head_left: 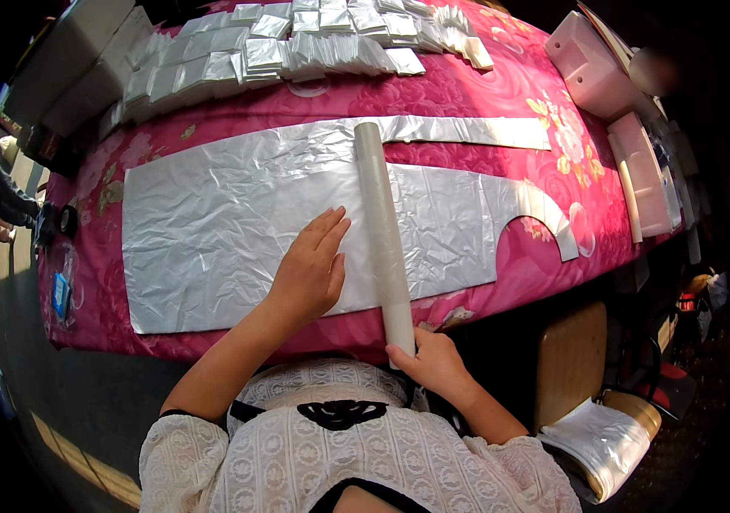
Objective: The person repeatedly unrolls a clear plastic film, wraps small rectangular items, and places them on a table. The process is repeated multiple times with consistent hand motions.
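Across our pink floral cloth (468,92) lies a silvery sheet (211,227), a pale tube (379,218) over it.
Our left hand (306,267) is above the sheet, fingers together; our right hand (432,359) clamps the tube's near end. The blue packet's (60,296) markings we cannot read.

Top (297,466): off-white, light textured fabric, patterned all over with round medallion motifs set in rows, narrow bands between them. Neckline (353,484): edged with a broad black band. Ornament (342,414) on the front: black, openwork, wider than tall, with a scalloped outline. Left sleeve (181,457): short, loose, same off-white cloth, finished with a thin dark trim at the opening. Right sleeve (527,474): short, loose, matching cloth. Forearms: bare below both sleeves. Left hand (307,269) and right hand (432,359): bare.
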A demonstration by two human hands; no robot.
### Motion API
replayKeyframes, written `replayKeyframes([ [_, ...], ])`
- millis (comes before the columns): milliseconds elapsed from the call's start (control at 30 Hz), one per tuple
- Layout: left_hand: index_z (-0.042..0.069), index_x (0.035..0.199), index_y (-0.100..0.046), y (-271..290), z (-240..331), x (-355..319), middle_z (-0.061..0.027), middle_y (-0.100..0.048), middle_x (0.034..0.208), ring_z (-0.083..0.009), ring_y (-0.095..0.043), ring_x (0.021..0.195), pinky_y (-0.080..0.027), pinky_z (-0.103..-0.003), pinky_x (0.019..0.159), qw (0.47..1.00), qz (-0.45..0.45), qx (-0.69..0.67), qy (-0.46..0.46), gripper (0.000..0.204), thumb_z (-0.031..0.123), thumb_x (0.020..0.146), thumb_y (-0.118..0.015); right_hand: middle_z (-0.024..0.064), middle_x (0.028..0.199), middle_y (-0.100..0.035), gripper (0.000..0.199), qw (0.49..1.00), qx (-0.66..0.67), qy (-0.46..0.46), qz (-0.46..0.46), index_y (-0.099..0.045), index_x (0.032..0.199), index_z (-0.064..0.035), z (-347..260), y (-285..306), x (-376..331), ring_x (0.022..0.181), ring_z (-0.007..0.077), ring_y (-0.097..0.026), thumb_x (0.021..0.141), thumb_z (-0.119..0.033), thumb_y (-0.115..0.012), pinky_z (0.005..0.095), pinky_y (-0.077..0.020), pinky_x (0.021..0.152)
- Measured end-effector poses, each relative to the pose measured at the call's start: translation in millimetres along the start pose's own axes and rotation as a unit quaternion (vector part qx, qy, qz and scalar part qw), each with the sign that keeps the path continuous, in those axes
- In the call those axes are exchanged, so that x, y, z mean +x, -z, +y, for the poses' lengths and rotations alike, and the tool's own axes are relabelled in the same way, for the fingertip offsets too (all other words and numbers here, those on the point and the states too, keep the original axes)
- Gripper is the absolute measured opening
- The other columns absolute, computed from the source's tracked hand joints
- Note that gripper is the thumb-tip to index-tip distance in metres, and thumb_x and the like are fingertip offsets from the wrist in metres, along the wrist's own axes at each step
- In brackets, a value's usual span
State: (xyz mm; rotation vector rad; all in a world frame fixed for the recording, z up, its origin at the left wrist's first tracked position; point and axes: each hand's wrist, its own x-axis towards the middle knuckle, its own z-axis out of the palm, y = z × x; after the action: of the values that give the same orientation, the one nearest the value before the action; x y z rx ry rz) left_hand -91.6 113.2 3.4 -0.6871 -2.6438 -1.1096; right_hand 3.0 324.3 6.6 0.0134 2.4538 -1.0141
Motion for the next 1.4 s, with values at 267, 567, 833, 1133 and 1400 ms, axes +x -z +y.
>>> replayKeyframes([
  [267,-0.013,0.133,-0.022,-67.8,-19.2,4.0,-0.0272,-0.021,0.141,-0.0363,-0.017,0.134,-0.012,-0.044,0.11,0.983,-0.09,0.159,0.025,0.061,0.016,0.082,-0.039,0.0191,0.065,-0.061,0.058,0.992,0.018,-0.003,-0.125,-0.063,0.074,0.0043,2.4,32.4,35.3,0.061,0.0333,-0.061,0.081,-0.052,-0.054,0.0386,-0.0474,0.06],
  [567,-0.014,0.132,-0.022,-62.6,-17.0,8.7,-0.0288,-0.019,0.141,-0.039,-0.016,0.134,-0.011,-0.045,0.11,0.978,-0.119,0.166,0.027,0.063,0.016,0.08,-0.039,0.0061,0.078,-0.06,0.04,0.906,0.417,-0.03,-0.069,-0.059,0.088,-0.0001,-49.5,78.7,236.6,0.07,0.0176,-0.059,0.089,-0.039,-0.051,0.0267,-0.0496,0.066],
  [833,-0.014,0.133,-0.021,-62.0,-16.5,5.4,-0.0277,-0.019,0.141,-0.0372,-0.015,0.134,-0.01,-0.044,0.11,0.977,-0.123,0.172,0.033,0.063,0.016,0.08,-0.039,0.0114,0.104,-0.06,0.027,0.546,0.825,0.113,0.09,-0.052,0.102,-0.0034,22.8,140.9,291.9,0.098,0.0267,-0.056,0.092,-0.027,-0.046,0.0434,-0.0423,0.09],
  [1133,-0.014,0.133,-0.022,-63.4,-17.5,5.6,-0.0273,-0.021,0.141,-0.0358,-0.017,0.134,-0.01,-0.042,0.111,0.977,-0.109,0.18,0.031,0.063,0.02,0.082,-0.037,0.0173,0.128,-0.046,0.041,0.662,0.638,0.375,0.115,-0.044,0.122,0.0003,-72.2,210.8,183.7,0.12,0.0274,-0.044,0.095,-0.029,-0.037,0.0388,-0.0349,0.101],
  [1400,-0.014,0.132,-0.024,-89.3,-49.7,-7.9,-0.028,-0.024,0.14,-0.0377,-0.021,0.133,-0.015,-0.047,0.108,0.97,-0.014,0.241,-0.025,0.067,0.027,0.082,-0.041,0.0268,0.122,-0.048,0.054,0.892,0.248,0.359,-0.115,-0.033,0.129,0.0099,-209.3,-97.9,164.3,0.115,0.0406,-0.045,0.09,-0.025,-0.043,0.0386,-0.0348,0.097],
])
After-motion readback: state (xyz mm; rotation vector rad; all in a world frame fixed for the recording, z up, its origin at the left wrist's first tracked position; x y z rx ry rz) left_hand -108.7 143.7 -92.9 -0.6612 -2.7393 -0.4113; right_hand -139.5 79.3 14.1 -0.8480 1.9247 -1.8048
